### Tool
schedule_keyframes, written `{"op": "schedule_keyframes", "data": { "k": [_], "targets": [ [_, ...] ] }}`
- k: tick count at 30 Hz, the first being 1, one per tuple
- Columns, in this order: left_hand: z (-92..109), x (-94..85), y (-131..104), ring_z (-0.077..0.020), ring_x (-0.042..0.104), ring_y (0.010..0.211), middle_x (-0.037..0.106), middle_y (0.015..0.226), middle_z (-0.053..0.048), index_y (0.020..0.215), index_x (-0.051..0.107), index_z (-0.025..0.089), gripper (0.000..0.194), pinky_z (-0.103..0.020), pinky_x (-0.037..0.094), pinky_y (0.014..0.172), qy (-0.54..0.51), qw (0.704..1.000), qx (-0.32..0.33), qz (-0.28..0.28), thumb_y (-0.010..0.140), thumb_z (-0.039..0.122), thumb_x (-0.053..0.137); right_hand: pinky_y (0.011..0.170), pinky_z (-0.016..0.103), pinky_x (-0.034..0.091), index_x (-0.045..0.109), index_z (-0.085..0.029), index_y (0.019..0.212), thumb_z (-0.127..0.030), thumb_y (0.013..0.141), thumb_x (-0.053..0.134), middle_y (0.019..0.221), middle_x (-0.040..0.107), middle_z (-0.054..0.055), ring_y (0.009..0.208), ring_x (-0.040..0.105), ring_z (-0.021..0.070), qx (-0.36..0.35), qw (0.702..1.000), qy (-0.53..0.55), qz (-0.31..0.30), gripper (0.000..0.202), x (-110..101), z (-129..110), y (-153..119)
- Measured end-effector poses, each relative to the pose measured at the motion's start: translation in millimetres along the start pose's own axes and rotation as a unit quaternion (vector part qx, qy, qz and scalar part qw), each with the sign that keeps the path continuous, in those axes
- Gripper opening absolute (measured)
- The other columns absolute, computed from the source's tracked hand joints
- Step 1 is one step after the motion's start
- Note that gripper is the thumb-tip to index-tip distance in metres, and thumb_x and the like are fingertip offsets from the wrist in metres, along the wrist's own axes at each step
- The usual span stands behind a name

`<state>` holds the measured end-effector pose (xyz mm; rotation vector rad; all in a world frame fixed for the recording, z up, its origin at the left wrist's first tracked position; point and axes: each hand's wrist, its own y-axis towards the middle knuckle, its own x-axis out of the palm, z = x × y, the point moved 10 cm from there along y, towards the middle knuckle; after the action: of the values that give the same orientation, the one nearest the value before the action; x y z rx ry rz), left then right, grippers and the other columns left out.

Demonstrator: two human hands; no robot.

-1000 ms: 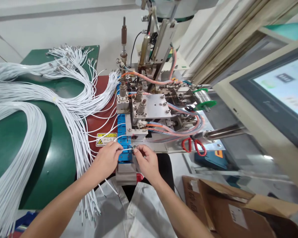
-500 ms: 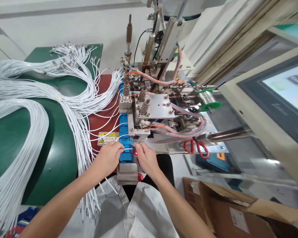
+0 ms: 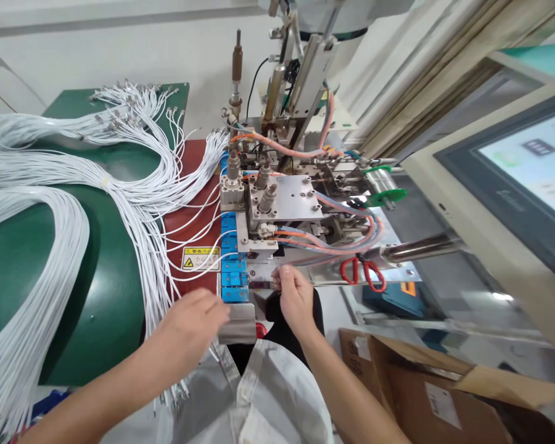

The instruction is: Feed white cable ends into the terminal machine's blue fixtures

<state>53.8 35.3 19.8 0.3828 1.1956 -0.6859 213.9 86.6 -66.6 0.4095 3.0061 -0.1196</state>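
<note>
My left hand (image 3: 189,327), slightly blurred, hovers over the lower ends of the white cables with its fingers curled in. What it holds, if anything, is hidden. My right hand (image 3: 296,299) is closed with thumb and forefinger pressed together, just right of the blue fixture blocks (image 3: 235,279); nothing can be made out in its grip. White cables (image 3: 136,240) fan across from the left, and several single ones run into the blue blocks. The lowest blocks, nearest my hands, show no cable in them. Below them is a bent metal plate (image 3: 238,324).
The machine's metal press plate (image 3: 289,197) and air hoses stand just ahead. Red-handled scissors (image 3: 363,274) lie at right, near a green wire spool (image 3: 383,186). A touchscreen (image 3: 527,160) juts in at right above a cardboard box (image 3: 411,388). Cable bundles cover the green table (image 3: 106,296).
My hands have come apart: the left moved down and left off the blue blocks, the right moved right. The short white cable stretch between them at the blocks is gone from there.
</note>
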Motion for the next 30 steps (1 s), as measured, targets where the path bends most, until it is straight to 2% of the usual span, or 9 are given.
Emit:
{"op": "schedule_keyframes", "data": {
  "k": [2, 4, 7, 13, 19, 22, 25, 27, 30],
  "targets": [
    [16.8, 22.2, -16.5, -0.0165, 0.056, 0.075, 0.062, 0.080, -0.002, 0.083, 0.058, 0.018, 0.016, -0.028, 0.043, 0.069, -0.028, 0.992, 0.045, -0.113, 0.083, 0.009, 0.045, 0.049, 0.023, 0.034, 0.050, -0.017, 0.060, -0.051, 0.082, 0.042, 0.054, 0.045, -0.002, 0.051, 0.041, 0.0114, 0.005, 1.000, 0.021, -0.001, 0.041, -5.2, -2.1, -1.4],
    [23.3, 38.7, -29.3, -0.0177, 0.056, 0.073, 0.062, 0.076, -0.003, 0.080, 0.057, 0.017, 0.016, -0.029, 0.042, 0.069, 0.001, 0.984, 0.057, -0.171, 0.076, 0.004, 0.049, 0.048, 0.023, 0.035, 0.049, -0.017, 0.059, -0.051, 0.082, 0.043, 0.054, 0.045, -0.002, 0.050, 0.040, 0.0111, 0.007, 0.999, 0.033, -0.001, 0.041, -8.3, -5.0, -3.0],
    [22.6, 48.6, -30.7, -0.0193, 0.056, 0.071, 0.061, 0.074, -0.005, 0.074, 0.056, 0.016, 0.017, -0.030, 0.042, 0.068, 0.045, 0.979, 0.053, -0.192, 0.071, 0.001, 0.049, 0.047, 0.023, 0.034, 0.050, -0.017, 0.059, -0.050, 0.083, 0.043, 0.053, 0.046, -0.001, 0.049, 0.040, 0.0109, 0.003, 0.999, 0.041, -0.005, 0.041, -8.9, -11.2, -6.6],
    [29.7, 33.8, -8.9, -0.0190, 0.057, 0.078, 0.062, 0.084, -0.004, 0.083, 0.056, 0.017, 0.022, -0.029, 0.044, 0.070, -0.008, 0.977, 0.070, -0.202, 0.069, 0.001, 0.049, 0.049, 0.023, 0.035, 0.051, -0.017, 0.059, -0.045, 0.085, 0.043, 0.055, 0.047, -0.001, 0.051, 0.042, 0.0106, -0.011, 0.997, 0.059, -0.055, 0.039, 0.4, -23.1, -16.9],
    [17.0, 59.8, -27.6, -0.0222, 0.058, 0.063, 0.063, 0.066, -0.006, 0.067, 0.058, 0.015, 0.023, -0.032, 0.044, 0.060, 0.127, 0.958, 0.053, -0.250, 0.060, -0.005, 0.049, 0.049, 0.023, 0.036, 0.051, -0.017, 0.059, -0.043, 0.084, 0.045, 0.054, 0.046, -0.002, 0.051, 0.042, 0.0103, 0.007, 0.997, 0.064, -0.042, 0.037, -9.1, -16.8, -18.0],
    [17.9, 46.4, -20.2, -0.0202, 0.059, 0.069, 0.064, 0.072, -0.004, 0.072, 0.059, 0.017, 0.019, -0.030, 0.045, 0.064, 0.031, 0.977, 0.054, -0.205, 0.069, 0.000, 0.051, 0.049, 0.023, 0.036, 0.052, -0.017, 0.058, -0.042, 0.085, 0.045, 0.053, 0.046, -0.002, 0.051, 0.043, 0.0106, 0.006, 0.997, 0.062, -0.042, 0.037, -9.8, -18.5, -21.1],
    [13.8, 10.2, 4.2, -0.0151, 0.059, 0.079, 0.065, 0.084, -0.001, 0.085, 0.060, 0.020, 0.016, -0.026, 0.045, 0.072, -0.141, 0.987, 0.017, -0.080, 0.083, 0.012, 0.047, 0.051, 0.024, 0.039, 0.057, -0.017, 0.061, -0.040, 0.085, 0.044, 0.056, 0.051, 0.000, 0.053, 0.047, 0.0118, -0.021, 0.995, 0.064, -0.067, 0.036, -3.6, -28.8, -28.4],
    [0.2, -7.8, 17.2, -0.0127, 0.060, 0.079, 0.065, 0.086, 0.000, 0.089, 0.061, 0.022, 0.017, -0.023, 0.045, 0.073, -0.219, 0.975, -0.049, 0.013, 0.086, 0.018, 0.045, 0.053, 0.025, 0.042, 0.063, -0.017, 0.071, -0.038, 0.086, 0.042, 0.062, 0.056, 0.002, 0.057, 0.051, 0.0133, -0.052, 0.992, 0.078, -0.088, 0.034, 1.0, -38.7, -34.4],
    [-14.8, -9.9, 25.2, -0.0131, 0.060, 0.077, 0.066, 0.085, 0.000, 0.091, 0.062, 0.022, 0.015, -0.023, 0.047, 0.070, -0.264, 0.952, -0.127, 0.085, 0.084, 0.022, 0.049, 0.058, 0.027, 0.045, 0.065, -0.018, 0.083, -0.034, 0.086, 0.045, 0.073, 0.060, 0.005, 0.064, 0.056, 0.0152, -0.090, 0.987, 0.086, -0.104, 0.026, 4.0, -51.0, -40.1]
  ]
}}
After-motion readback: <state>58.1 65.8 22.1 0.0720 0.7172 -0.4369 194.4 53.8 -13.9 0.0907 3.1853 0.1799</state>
